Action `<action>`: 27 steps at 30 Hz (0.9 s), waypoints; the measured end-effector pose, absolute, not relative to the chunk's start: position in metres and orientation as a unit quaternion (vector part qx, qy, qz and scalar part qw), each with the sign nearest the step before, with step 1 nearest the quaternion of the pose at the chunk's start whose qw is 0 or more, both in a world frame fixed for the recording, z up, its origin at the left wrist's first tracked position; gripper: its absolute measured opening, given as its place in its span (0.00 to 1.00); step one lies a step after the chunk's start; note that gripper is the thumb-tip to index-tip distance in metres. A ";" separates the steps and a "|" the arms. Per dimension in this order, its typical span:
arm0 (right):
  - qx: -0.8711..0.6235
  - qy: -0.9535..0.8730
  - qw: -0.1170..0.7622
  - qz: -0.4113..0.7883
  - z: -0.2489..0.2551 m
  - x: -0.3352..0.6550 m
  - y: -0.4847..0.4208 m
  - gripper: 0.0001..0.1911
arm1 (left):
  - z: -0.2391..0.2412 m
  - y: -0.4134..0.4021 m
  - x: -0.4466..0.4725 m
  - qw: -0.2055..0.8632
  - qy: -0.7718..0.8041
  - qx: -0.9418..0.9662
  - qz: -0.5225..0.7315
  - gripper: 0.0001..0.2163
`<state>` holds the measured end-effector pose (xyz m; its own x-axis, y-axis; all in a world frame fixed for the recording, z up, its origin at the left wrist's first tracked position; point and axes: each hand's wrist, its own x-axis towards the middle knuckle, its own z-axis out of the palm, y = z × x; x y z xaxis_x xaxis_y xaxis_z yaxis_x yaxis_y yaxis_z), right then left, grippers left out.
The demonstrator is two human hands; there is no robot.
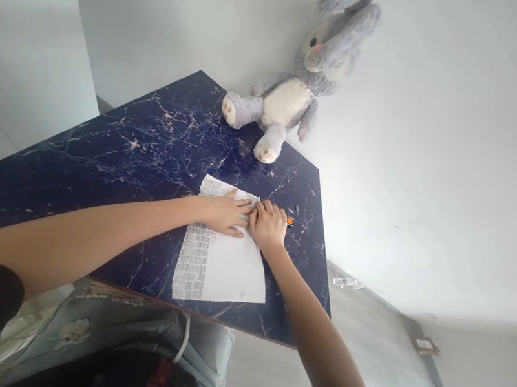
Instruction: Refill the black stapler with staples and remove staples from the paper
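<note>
A white sheet of paper [222, 266] with a printed strip along its left side lies on the dark blue marbled table [112, 157]. My left hand [224, 213] rests flat on the paper's far part, fingers spread. My right hand [269, 225] is next to it at the paper's far right corner, fingers curled and pressing the paper edge; whether it pinches the paper is unclear. The two hands touch each other.
A grey plush rabbit [301, 76] sits at the table's far edge against the white wall. A small orange item [290, 221] and a small dark one [296, 209] lie just right of my right hand. The table's near edge is by my lap.
</note>
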<state>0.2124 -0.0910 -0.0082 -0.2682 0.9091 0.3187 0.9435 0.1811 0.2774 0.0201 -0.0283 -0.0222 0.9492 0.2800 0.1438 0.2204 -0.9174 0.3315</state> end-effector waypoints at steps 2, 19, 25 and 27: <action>-0.608 -0.763 0.062 -0.209 -0.011 0.212 -0.091 0.13 | -0.021 -0.029 0.020 0.158 0.129 0.975 0.092 0.20; -0.693 -0.674 0.190 -0.172 -0.002 0.270 -0.077 0.14 | -0.009 -0.026 0.016 0.160 0.120 0.979 0.031 0.27; -0.713 -0.663 0.187 -0.131 0.010 0.273 -0.082 0.14 | -0.001 -0.023 0.016 0.210 0.124 0.965 0.100 0.26; -0.711 -0.655 0.208 -0.150 0.016 0.259 -0.088 0.13 | 0.002 -0.015 0.013 0.281 0.156 0.921 0.218 0.21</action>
